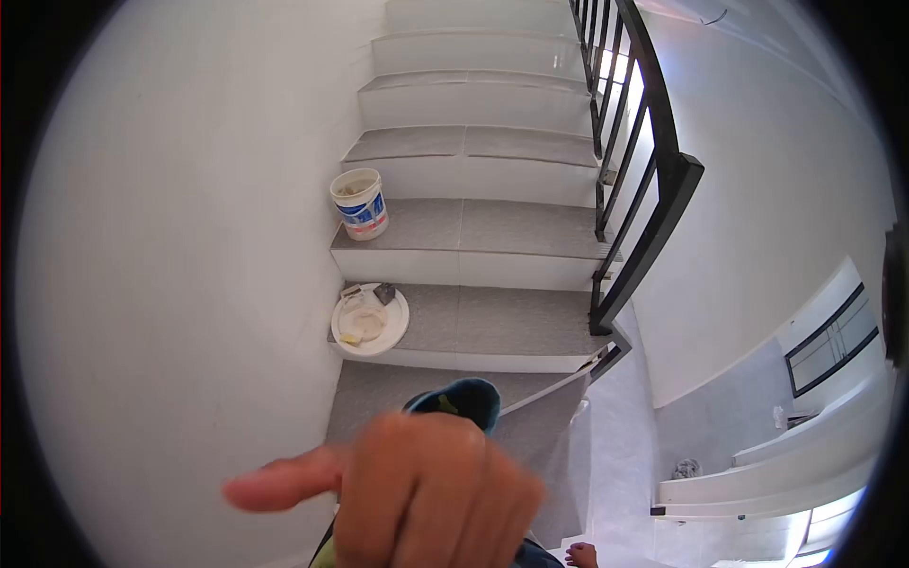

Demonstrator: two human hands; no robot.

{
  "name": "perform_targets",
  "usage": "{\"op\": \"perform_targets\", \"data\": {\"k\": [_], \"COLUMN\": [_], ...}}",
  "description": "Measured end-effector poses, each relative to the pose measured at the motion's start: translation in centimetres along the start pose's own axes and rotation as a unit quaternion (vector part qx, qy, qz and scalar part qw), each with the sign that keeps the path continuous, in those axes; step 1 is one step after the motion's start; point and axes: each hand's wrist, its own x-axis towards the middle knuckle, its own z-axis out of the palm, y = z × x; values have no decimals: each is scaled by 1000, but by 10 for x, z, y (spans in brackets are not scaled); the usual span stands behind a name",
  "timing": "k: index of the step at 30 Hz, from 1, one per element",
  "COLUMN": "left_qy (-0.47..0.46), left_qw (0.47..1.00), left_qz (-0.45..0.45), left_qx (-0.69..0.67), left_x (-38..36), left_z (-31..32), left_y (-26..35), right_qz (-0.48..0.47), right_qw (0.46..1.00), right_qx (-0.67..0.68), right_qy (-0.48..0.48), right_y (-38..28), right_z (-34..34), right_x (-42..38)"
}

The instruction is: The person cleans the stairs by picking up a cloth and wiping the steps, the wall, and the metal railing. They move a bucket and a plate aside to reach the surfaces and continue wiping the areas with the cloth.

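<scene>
Round white plastic lid (399, 328) lay ahead, slightly left of nearer left hand (436, 497), fingers folded together, thumb outstretched; right hand (581, 556) cropped, couldn't tell.

A staircase (521, 317) is rising toward the far side, its grey treads alternating with white risers. At the left end of a near tread, a round white lid (398, 327) is lying, carrying a dark block (383, 292) and a small yellow piece (350, 338). On the next tread farther up, also left, a white bucket (363, 216) is standing upright.
</scene>
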Motion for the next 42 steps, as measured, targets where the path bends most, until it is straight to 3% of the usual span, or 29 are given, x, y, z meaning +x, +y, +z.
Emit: {"op": "perform_targets", "data": {"k": [2,4,5,6,7,9,10,11,12,13,14,17,19,23,24,26,28,29,31,32,34,38,40,42], "left_qy": [61,224,328,358,476,567,525,351,292,321,313,205,168,216,304,373,522,513,347,340,422,399,335,334], "left_qw": [992,959,891,845,779,685,598,497,471,470,471,447,421,465,489,506,374,375,443,443,392,384,425,418], "left_qz": [71,-5,-131,-230,-291,-397,-528,-631,-774,-802,-809,-829,-821,-782,-779,-767,-764,-769,-807,-810,-805,-824,-818,-816], "left_qx": [87,170,285,325,286,226,296,482,305,178,156,266,347,355,246,129,65,65,180,178,143,122,196,220], "left_x": [-24,-72,-109,-151,-201,-315,-385,-433,-441,-454,-484,-568,-601,-602,-584,-558,-556,-564,-616,-613,-598,-594,-607,-607], "left_z": [-12,-22,-27,-45,-49,-40,-21,12,36,69,101,185,202,199,188,183,187,191,210,211,208,197,195,198], "left_y": [-8,-19,-26,-39,-62,-107,-133,-153,-156,-165,-177,-225,-245,-226,-208,-193,-190,-191,-200,-197,-191,-186,-183,-183], "right_qz": [-17,-6,-11,-9,-7,5,8,10,13,17,28,33,23,-11,10,-10,-27,-31,-41,-38,-33,-18,2,5], "right_qw": [999,1000,1000,999,999,1000,1000,1000,1000,1000,999,999,999,998,999,999,998,998,998,998,999,998,998,998], "right_qx": [-18,-1,4,-6,-4,-6,-1,-2,-8,-12,-9,-16,-28,-54,-40,-45,-52,-52,-46,-42,-33,-56,-49,-45], "right_qy": [29,14,25,36,31,25,12,11,12,12,13,9,7,4,10,8,22,25,24,26,28,31,30,32], "right_y": [-6,2,-3,-7,-5,0,6,10,12,14,17,17,14,10,-25,-40,-57,-63,-67,-68,-65,-48,-39,-32], "right_z": [-7,29,26,24,29,31,31,31,30,31,31,29,30,30,29,29,32,34,37,38,41,46,50,52], "right_x": [0,-15,-14,-10,-12,-15,-14,-15,-18,-20,-18,-24,-21,-11,-25,-23,-26,-26,-27,-28,-32,-34,-37,-40]}}
